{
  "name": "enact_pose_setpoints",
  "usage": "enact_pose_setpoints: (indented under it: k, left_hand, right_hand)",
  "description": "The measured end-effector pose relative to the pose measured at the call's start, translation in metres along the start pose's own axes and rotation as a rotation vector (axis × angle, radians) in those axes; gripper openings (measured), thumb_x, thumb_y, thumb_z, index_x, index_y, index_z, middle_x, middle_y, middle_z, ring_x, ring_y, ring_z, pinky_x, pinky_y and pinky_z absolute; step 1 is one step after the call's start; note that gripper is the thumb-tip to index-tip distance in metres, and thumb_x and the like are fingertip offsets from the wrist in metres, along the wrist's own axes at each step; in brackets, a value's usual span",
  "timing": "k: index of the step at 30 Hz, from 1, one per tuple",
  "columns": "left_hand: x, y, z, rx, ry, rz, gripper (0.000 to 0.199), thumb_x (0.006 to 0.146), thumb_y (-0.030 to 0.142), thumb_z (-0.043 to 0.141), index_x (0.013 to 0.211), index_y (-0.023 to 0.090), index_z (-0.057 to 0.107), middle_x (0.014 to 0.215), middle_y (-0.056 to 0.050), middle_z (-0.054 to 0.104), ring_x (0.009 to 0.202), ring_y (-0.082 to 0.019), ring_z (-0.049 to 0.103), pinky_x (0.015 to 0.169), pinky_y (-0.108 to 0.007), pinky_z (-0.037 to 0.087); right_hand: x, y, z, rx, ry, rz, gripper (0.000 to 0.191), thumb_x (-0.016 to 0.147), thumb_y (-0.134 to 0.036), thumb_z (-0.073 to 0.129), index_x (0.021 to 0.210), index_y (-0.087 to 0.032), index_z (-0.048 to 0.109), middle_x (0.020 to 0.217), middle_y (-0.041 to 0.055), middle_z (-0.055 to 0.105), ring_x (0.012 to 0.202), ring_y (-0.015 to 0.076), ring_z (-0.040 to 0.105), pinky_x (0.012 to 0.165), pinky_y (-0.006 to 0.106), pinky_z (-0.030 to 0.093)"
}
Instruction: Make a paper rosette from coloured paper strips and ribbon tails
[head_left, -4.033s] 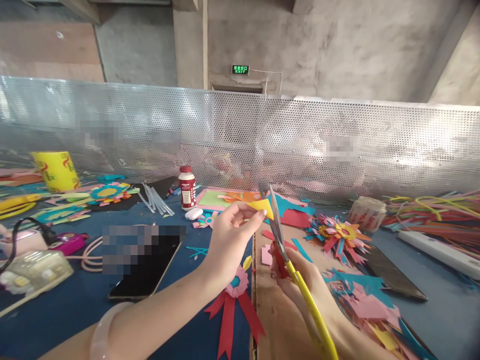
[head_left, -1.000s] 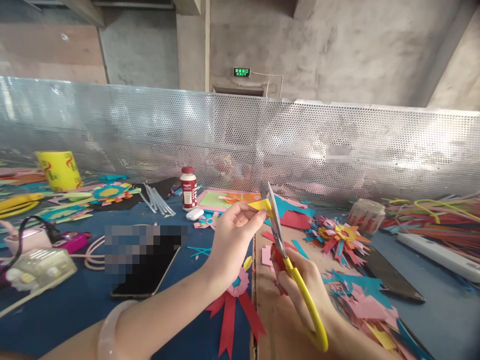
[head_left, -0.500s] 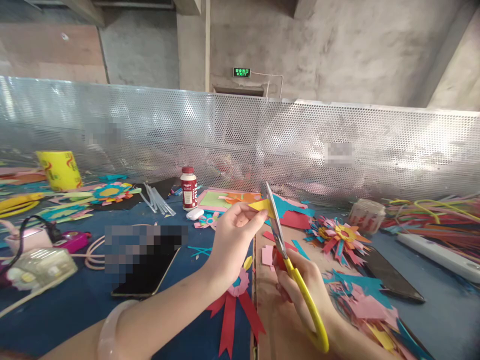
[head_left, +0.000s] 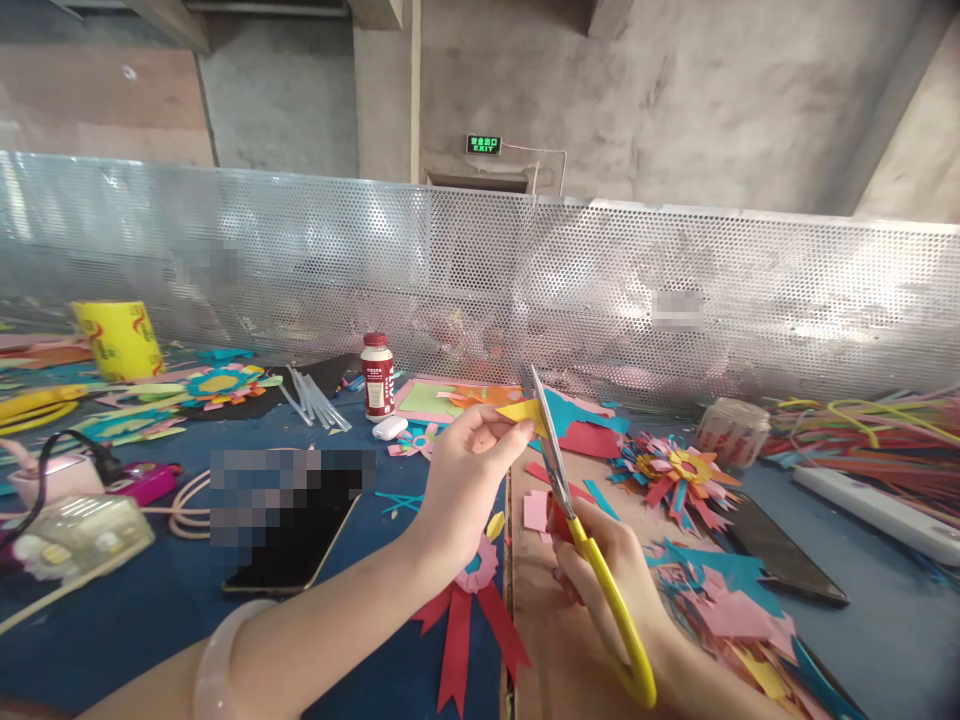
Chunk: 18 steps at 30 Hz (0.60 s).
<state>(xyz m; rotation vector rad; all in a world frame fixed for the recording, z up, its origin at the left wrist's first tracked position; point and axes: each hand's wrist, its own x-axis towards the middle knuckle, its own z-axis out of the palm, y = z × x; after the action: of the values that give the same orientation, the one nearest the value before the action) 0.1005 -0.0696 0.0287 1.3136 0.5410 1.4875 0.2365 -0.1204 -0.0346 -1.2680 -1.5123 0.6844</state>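
Observation:
Between the thumb and fingers of my left hand [head_left: 476, 465] is a small piece of yellow paper [head_left: 519, 411]. My right hand [head_left: 611, 570] grips a pair of scissors [head_left: 556, 455] with yellow handles, their blades pointing up and away from me. The blades lie against the right end of the yellow paper; whether they have cut into it I cannot tell. Below my hands, a paper rosette [head_left: 478, 570] with a pink ring and red ribbon tails lies on the blue tabletop. Pink paper scraps [head_left: 535, 511] rest on the brown board beside it.
A black phone [head_left: 315, 530] lies left, near cables and a power strip [head_left: 90, 535]. Behind stand a red-capped bottle [head_left: 377, 377] and a perforated metal screen [head_left: 322, 270]. Rightward are a multicoloured paper flower [head_left: 686, 468], a glass jar [head_left: 733, 432], another phone [head_left: 784, 550] and paper scraps [head_left: 739, 610].
Almost nothing differs. Both hands, the yellow paper and the scissors stay in nearly the same place.

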Motion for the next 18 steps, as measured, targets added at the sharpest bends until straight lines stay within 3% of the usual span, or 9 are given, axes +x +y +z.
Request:
enact_pose_setpoints:
  k: [5, 10, 14, 18]
  left_hand:
    - [0.001, 0.002, 0.001, -0.023, 0.000, -0.021, 0.007, 0.075, 0.021, 0.065, 0.080, 0.016, 0.063, 0.084, -0.002, 0.066, 0.086, -0.013, 0.059, 0.081, -0.023, 0.043]
    - [0.003, 0.007, -0.003, 0.039, -0.042, -0.012, 0.008, 0.076, 0.025, 0.065, 0.081, 0.018, 0.062, 0.083, -0.001, 0.068, 0.084, -0.012, 0.061, 0.078, -0.021, 0.044]
    - [0.005, 0.008, -0.007, 0.111, -0.077, -0.030, 0.010, 0.076, 0.026, 0.064, 0.083, 0.019, 0.062, 0.070, 0.000, 0.069, 0.072, -0.013, 0.064, 0.066, -0.022, 0.047]
    - [0.007, 0.007, -0.010, 0.110, -0.113, -0.017, 0.009, 0.077, 0.024, 0.063, 0.084, 0.018, 0.060, 0.080, -0.005, 0.072, 0.081, -0.018, 0.067, 0.067, -0.026, 0.051]
  right_hand:
    - [-0.002, -0.001, 0.002, -0.013, 0.049, 0.001, 0.011, 0.072, -0.021, 0.051, 0.063, -0.019, 0.044, 0.052, -0.0065, 0.038, 0.046, 0.0090, 0.039, 0.042, 0.019, 0.031]
    - [-0.004, 0.007, 0.007, 0.156, 0.185, 0.087, 0.024, 0.082, -0.039, 0.051, 0.068, -0.021, 0.043, 0.045, -0.0082, 0.039, 0.037, 0.0079, 0.035, 0.036, 0.019, 0.030]
    - [0.001, 0.011, 0.010, 0.321, 0.248, 0.055, 0.026, 0.083, -0.045, 0.048, 0.073, -0.021, 0.046, 0.043, -0.0080, 0.038, 0.036, 0.0091, 0.037, 0.035, 0.019, 0.032]
    - [0.004, 0.012, 0.010, 0.350, 0.265, -0.021, 0.025, 0.081, -0.045, 0.049, 0.078, -0.021, 0.046, 0.054, -0.0055, 0.048, 0.035, 0.0079, 0.037, 0.035, 0.021, 0.033]
